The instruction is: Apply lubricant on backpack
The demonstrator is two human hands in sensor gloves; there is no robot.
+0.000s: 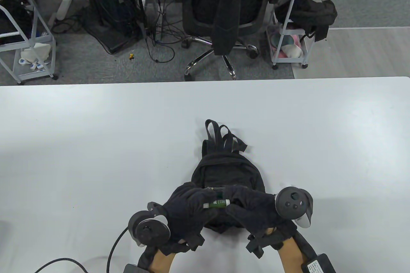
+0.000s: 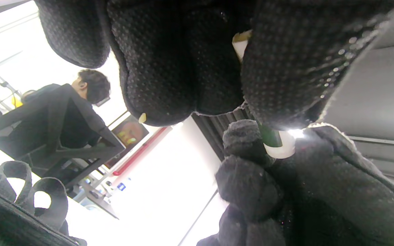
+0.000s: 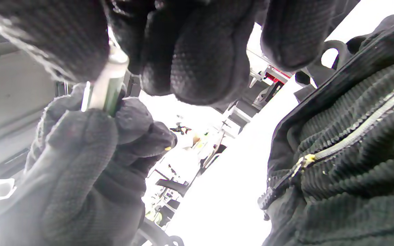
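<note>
A small black backpack (image 1: 228, 170) lies on the white table (image 1: 96, 145), straps pointing away from me. Both gloved hands hover over its near end. Between them is a small green lubricant stick (image 1: 217, 203) with white ends. My left hand (image 1: 189, 209) grips one end and my right hand (image 1: 248, 205) grips the other. The stick also shows in the left wrist view (image 2: 275, 141) and the right wrist view (image 3: 106, 89). The backpack's zipper (image 3: 337, 145) and its pull (image 3: 304, 160) show in the right wrist view.
A black office chair (image 1: 224, 13) stands beyond the table's far edge, with white carts (image 1: 290, 42) on either side. A cable (image 1: 112, 250) runs from my left wrist across the table's near edge.
</note>
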